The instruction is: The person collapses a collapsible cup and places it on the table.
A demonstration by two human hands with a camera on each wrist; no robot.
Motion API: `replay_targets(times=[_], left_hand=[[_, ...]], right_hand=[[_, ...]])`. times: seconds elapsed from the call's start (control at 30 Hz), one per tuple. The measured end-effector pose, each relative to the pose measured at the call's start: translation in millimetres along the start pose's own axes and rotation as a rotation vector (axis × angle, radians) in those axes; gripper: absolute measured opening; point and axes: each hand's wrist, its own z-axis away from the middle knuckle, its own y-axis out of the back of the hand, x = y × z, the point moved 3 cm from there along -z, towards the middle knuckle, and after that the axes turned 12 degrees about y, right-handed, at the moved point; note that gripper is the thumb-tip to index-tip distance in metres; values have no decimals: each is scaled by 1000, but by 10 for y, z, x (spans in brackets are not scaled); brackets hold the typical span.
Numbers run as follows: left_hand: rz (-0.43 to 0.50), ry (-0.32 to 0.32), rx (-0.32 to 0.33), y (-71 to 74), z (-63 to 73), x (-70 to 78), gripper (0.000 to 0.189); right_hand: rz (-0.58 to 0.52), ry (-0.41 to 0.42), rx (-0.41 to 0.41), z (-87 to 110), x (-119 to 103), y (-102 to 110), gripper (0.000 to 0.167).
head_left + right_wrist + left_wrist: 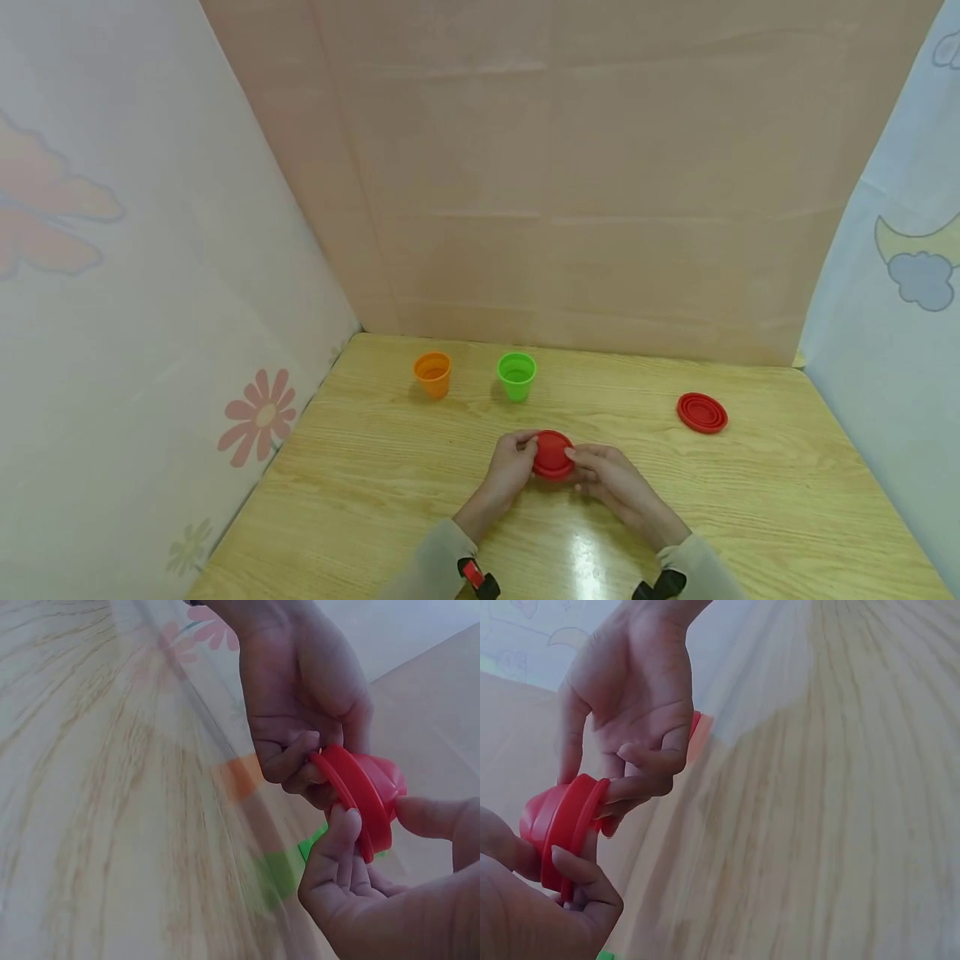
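Note:
Both hands hold a small red collapsible cup (552, 454) just above the table. It is partly folded, its smooth base facing up towards the head camera. My left hand (512, 468) grips its left edge, thumb on the base side. From the right, my right hand (617, 485) pinches it between thumb and fingers. The left wrist view catches the red cup (561, 825) side-on, with a wide rim and a bulging base. In the right wrist view, fingers of both hands curl around the rim of the cup (356, 799).
An orange cup (432, 375) and a green cup (517, 377) stand upright at the back left of the wooden table (360, 483). Towards the right lies a flat red ringed disc (702, 413), like a folded cup. Fabric walls (585, 183) enclose the back and sides.

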Motion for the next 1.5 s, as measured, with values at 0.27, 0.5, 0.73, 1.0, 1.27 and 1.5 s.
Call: replay_targets(times=[0.27,0.5,0.73,1.0,1.27,1.5], left_hand=[[-26,-21,58,-19,11,23,33],[5,33,22,-32,74,29,33],[121,107,-180,74,85,53,44],[55,130,-291,186,69,80,46],[33,97,-234,185,42,36,49],[-24,85,-275,188,40,86,47]], right_hand=[[-16,-18,3,-10,-32,-28,10],[80,-9,69,-40,-48,-33,21],[112,4,64,-43,-40,17,27],[82,10,3,-37,-41,40,18],[49,6,-56,-26,-6,29,16],[15,28,-120,-39,32,54,25]])
